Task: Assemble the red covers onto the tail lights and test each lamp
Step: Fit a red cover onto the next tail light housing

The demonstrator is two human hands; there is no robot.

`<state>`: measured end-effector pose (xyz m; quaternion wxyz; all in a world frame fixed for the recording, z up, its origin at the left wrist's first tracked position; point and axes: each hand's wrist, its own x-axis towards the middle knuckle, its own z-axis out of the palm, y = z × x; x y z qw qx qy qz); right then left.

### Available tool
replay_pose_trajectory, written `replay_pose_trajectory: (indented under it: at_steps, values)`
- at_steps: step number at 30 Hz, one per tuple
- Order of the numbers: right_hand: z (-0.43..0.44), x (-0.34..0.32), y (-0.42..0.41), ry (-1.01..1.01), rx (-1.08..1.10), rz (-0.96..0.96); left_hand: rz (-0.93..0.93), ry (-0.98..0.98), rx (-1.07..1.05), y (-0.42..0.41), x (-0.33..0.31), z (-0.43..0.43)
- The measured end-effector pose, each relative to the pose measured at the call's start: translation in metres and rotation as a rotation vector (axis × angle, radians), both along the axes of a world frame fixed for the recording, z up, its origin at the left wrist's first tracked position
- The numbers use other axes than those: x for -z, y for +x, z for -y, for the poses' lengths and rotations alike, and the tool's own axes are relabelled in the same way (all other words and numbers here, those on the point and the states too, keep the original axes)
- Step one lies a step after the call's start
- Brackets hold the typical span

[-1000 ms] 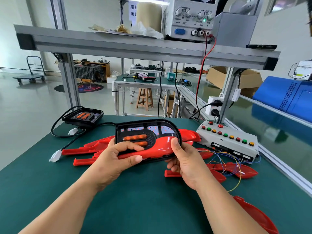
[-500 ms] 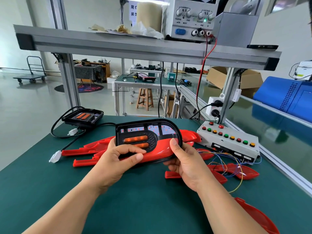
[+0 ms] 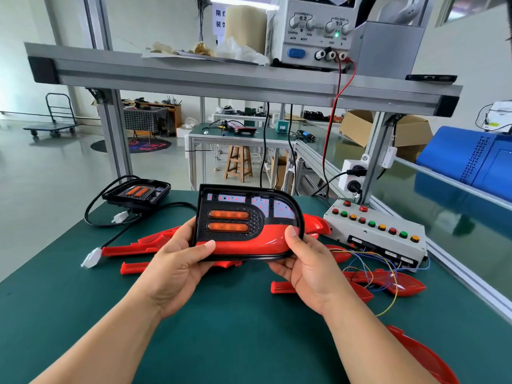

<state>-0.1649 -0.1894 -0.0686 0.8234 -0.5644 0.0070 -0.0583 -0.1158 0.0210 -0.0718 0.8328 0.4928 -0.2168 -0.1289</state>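
Observation:
I hold a black tail light (image 3: 238, 217) tilted up towards me above the green table. It has two orange lenses, and a red cover (image 3: 249, 241) sits along its lower edge. My left hand (image 3: 177, 268) grips its lower left corner, thumb laid on the cover. My right hand (image 3: 310, 268) grips the lower right end, thumb on the cover's tip. Small red dots glow in the light's upper panel. A second tail light (image 3: 137, 193) with a black cable lies at the back left. Loose red covers (image 3: 144, 243) lie under and beside my hands.
A white test box (image 3: 376, 234) with coloured buttons and thin wires stands at the right. More red covers (image 3: 388, 284) lie right of my hands, one at the near right edge (image 3: 421, 356). A white connector (image 3: 90, 259) lies left. A power supply (image 3: 313, 29) sits on the metal shelf overhead.
I have raised the tail light and tipped its face more upright towards me. Both hands keep their grip.

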Motion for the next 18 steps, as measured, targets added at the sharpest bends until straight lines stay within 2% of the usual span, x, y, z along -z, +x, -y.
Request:
replay_pose_trajectory:
  at_steps: [8, 18]
  values:
    - [-0.0009, 0.0004, 0.0011, 0.08, 0.004, 0.0, 0.009, 0.045, 0.007, 0.0002, -0.0003, -0.0001]
    - [-0.0023, -0.0004, 0.0014, 0.082, 0.051, 0.041, -0.028, 0.013, -0.028, 0.0015, -0.0023, 0.0041]
